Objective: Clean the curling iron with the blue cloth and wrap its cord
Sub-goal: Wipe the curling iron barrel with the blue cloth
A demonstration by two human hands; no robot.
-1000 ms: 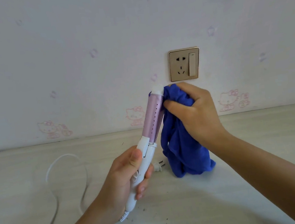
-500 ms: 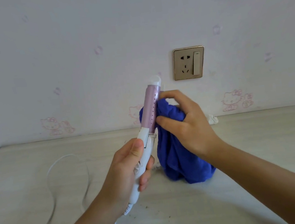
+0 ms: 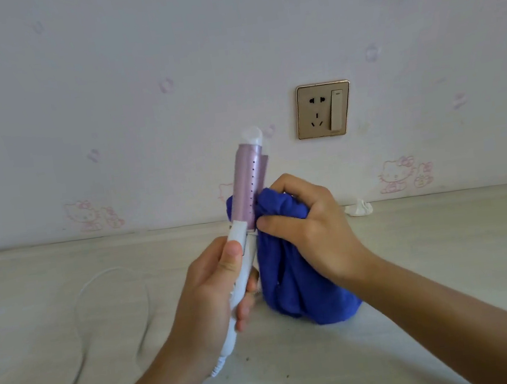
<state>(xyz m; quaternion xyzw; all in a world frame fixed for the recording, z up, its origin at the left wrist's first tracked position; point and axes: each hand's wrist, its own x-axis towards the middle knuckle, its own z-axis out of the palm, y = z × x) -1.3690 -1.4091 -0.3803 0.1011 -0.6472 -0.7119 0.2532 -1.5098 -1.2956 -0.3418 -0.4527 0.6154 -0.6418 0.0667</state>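
Note:
The curling iron (image 3: 250,186) stands nearly upright in mid-air, with a pink barrel, a white tip and a white handle. My left hand (image 3: 213,289) grips the handle, thumb on top. My right hand (image 3: 308,229) holds the bunched blue cloth (image 3: 292,282) against the base of the barrel, thumb and fingers curled round it. The cloth wraps behind the barrel and hangs down to the table. The white cord (image 3: 81,308) leaves the handle's lower end and loops over the table at the left.
The pale wooden table (image 3: 414,267) meets a white wall with cartoon cat stickers. A gold wall socket with a switch (image 3: 323,109) sits above and right of the iron. A small white object (image 3: 358,209) lies by the wall at the right.
My right hand has slid the blue cloth down the barrel from the tip to its base. The upper barrel is now bare. The left hand keeps its grip on the handle.

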